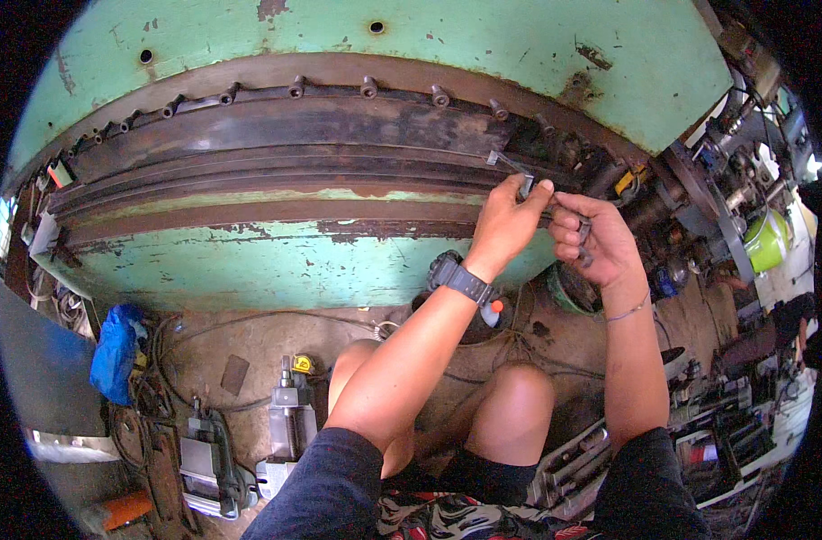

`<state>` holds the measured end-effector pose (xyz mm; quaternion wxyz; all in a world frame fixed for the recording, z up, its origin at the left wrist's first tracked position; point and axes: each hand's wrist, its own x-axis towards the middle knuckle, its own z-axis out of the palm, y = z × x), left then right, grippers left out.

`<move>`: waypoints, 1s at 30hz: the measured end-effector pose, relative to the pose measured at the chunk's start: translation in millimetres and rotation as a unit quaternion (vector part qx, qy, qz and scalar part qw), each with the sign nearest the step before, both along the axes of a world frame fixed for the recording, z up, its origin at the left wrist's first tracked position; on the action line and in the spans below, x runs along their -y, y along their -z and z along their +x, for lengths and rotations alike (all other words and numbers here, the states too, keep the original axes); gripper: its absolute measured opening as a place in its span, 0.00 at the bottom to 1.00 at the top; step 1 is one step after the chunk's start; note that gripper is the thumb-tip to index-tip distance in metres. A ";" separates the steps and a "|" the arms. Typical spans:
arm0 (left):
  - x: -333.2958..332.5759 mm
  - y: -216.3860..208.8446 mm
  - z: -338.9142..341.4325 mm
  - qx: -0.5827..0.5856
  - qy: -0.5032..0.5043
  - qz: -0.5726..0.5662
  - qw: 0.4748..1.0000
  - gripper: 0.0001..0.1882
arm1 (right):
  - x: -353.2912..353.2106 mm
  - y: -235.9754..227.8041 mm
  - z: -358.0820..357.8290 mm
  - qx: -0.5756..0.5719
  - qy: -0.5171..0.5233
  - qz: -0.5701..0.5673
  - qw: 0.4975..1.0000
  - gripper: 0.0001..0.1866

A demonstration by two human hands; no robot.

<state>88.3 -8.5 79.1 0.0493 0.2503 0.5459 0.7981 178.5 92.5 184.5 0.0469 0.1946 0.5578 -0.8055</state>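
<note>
Both my hands are raised at the right part of a long dark steel bar [312, 126] on a green machine. My left hand [505, 220], with a black watch on its wrist, pinches a slim grey metal tool [512, 165]. The tool's far end reaches the bar's edge. Close beside it, my right hand [600, 238] has its fingers curled round a dark metal piece [584, 232]. I cannot tell whether this piece and the grey tool are one. A row of socket-head bolts [368, 87] sticks out along the bar's upper edge.
Machine vises [291, 418] and a yellow tape measure [302, 364] lie on the floor at lower left, near a blue bag [116, 353]. Cables [172, 346] cross the floor. A green bucket [573, 290] stands below my right hand. Metal parts crowd the right side.
</note>
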 end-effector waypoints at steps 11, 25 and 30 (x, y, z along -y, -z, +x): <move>3.9 5.0 6.4 -0.007 0.000 -0.106 0.994 0.30 | -6.3 53.7 21.0 -0.080 0.024 0.011 0.996 0.09; 3.9 35.9 -2.8 -0.002 -0.022 -0.171 0.985 0.29 | 3.5 130.5 20.7 -0.148 0.019 -0.011 0.989 0.07; 9.3 52.6 -17.9 0.002 -0.019 -0.191 0.981 0.24 | 7.2 169.3 7.4 -0.148 0.013 0.019 0.989 0.11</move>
